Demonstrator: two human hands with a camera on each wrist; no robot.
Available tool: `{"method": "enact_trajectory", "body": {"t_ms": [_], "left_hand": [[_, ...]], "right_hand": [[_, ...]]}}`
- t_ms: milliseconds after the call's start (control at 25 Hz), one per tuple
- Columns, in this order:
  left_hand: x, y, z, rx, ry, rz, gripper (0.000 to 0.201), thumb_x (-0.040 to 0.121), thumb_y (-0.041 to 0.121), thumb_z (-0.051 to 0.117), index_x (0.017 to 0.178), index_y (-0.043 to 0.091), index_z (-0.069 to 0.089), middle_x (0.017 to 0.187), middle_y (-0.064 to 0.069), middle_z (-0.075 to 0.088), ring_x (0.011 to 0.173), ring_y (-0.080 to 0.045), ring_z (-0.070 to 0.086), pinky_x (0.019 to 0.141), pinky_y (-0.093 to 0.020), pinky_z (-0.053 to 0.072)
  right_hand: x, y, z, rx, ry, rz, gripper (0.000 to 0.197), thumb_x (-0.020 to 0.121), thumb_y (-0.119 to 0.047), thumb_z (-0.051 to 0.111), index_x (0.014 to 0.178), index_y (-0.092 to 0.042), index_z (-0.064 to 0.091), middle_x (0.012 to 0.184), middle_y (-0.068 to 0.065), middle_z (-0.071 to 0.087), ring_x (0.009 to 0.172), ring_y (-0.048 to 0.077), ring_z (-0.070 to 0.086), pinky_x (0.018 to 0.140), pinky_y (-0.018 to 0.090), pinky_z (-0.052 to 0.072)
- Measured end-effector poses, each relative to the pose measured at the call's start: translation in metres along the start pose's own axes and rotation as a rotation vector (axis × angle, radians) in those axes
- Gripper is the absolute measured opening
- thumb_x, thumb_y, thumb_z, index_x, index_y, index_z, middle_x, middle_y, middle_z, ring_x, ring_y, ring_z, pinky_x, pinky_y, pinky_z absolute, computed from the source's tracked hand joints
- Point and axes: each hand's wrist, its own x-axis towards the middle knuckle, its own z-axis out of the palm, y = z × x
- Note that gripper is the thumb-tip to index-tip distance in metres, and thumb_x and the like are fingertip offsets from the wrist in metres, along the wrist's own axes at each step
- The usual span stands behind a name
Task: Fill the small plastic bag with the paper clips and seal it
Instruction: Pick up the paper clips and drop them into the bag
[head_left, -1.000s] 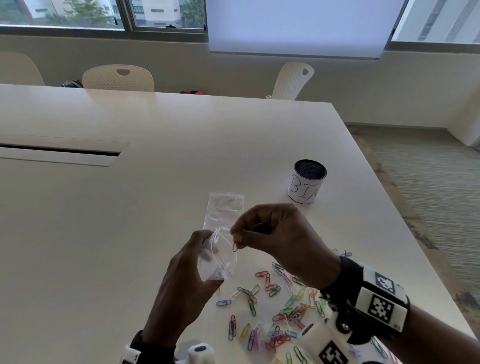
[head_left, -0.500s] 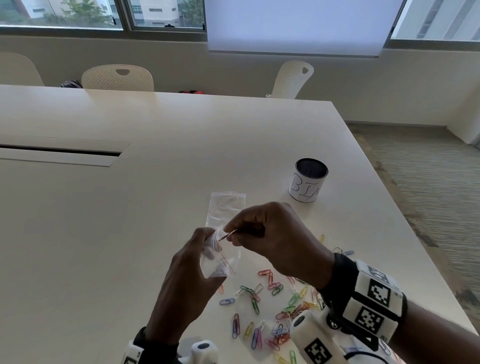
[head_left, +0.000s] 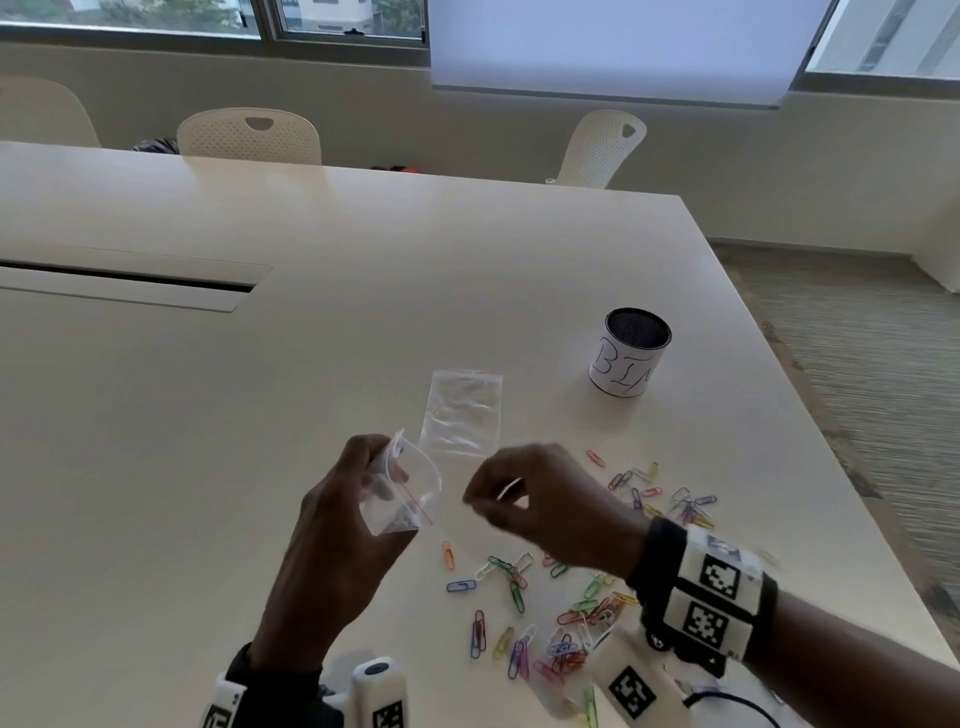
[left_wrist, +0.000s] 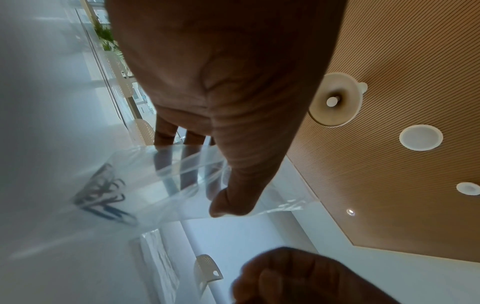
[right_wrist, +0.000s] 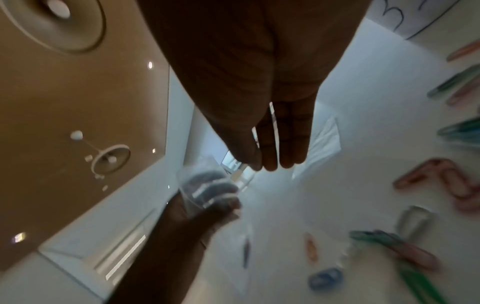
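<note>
My left hand (head_left: 371, 462) grips a small clear zip bag (head_left: 410, 493) above the table, mouth up and gaping. A few dark paper clips (left_wrist: 103, 197) lie in its bottom corner. In the left wrist view the thumb presses the bag (left_wrist: 161, 185) against the fingers behind it. My right hand (head_left: 483, 493) hovers a short way right of the bag, thumb near straight fingertips (right_wrist: 270, 164), with nothing seen between them. Several coloured paper clips (head_left: 566, 613) are scattered on the white table (head_left: 260, 467) under and right of my right wrist.
A second flat clear bag (head_left: 462, 410) lies on the table just beyond my hands. A white cup with a dark inside (head_left: 628, 353) stands further back right. The table's right edge runs close past the clips. White chairs stand at the far side.
My right hand held a clip at the bag's mouth, then pulled away to the right with no clip showing. The left hand tilted the bag slightly and kept its hold.
</note>
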Motion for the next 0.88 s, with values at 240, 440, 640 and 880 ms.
{"method": "enact_trajectory", "body": {"t_ms": [240,440,640,880], "left_hand": [[-0.004,-0.004,-0.008,0.016,0.025,-0.034,0.058,0.076,0.017,0.091,0.119,0.036,0.056,0.103,0.015,0.07,0.097,-0.004,0.067,0.076,-0.015,0.046],[-0.008,-0.006,-0.006,0.019,0.019,-0.033,0.058,0.077,0.017,0.09,0.12,0.037,0.056,0.102,0.013,0.07,0.097,-0.006,0.068,0.076,-0.017,0.047],[-0.006,-0.007,0.0,0.013,0.005,-0.022,0.058,0.078,0.019,0.09,0.119,0.039,0.055,0.101,0.012,0.069,0.097,-0.005,0.066,0.076,-0.014,0.045],[-0.005,0.0,0.008,-0.009,-0.042,0.0,0.052,0.078,0.026,0.089,0.115,0.039,0.055,0.101,0.011,0.067,0.099,0.0,0.064,0.075,-0.005,0.043]], "right_hand": [[0.003,0.007,0.04,-0.302,-0.457,-0.224,0.053,0.089,-0.045,0.076,0.135,-0.023,0.062,0.145,-0.001,0.052,0.132,0.014,0.046,0.106,0.025,0.038],[-0.009,0.027,0.041,-0.307,-0.475,-0.331,0.018,0.096,-0.023,0.072,0.112,-0.016,0.072,0.121,0.001,0.061,0.114,0.012,0.047,0.091,0.019,0.039],[-0.019,0.054,0.009,-0.353,-0.365,-0.219,0.007,0.097,-0.024,0.069,0.103,-0.02,0.071,0.116,-0.005,0.063,0.109,0.008,0.053,0.095,0.028,0.054],[-0.033,0.058,-0.013,-0.518,-0.265,-0.052,0.068,0.088,-0.07,0.062,0.148,-0.046,0.043,0.156,-0.01,0.04,0.141,0.007,0.036,0.113,0.032,0.04]]}}
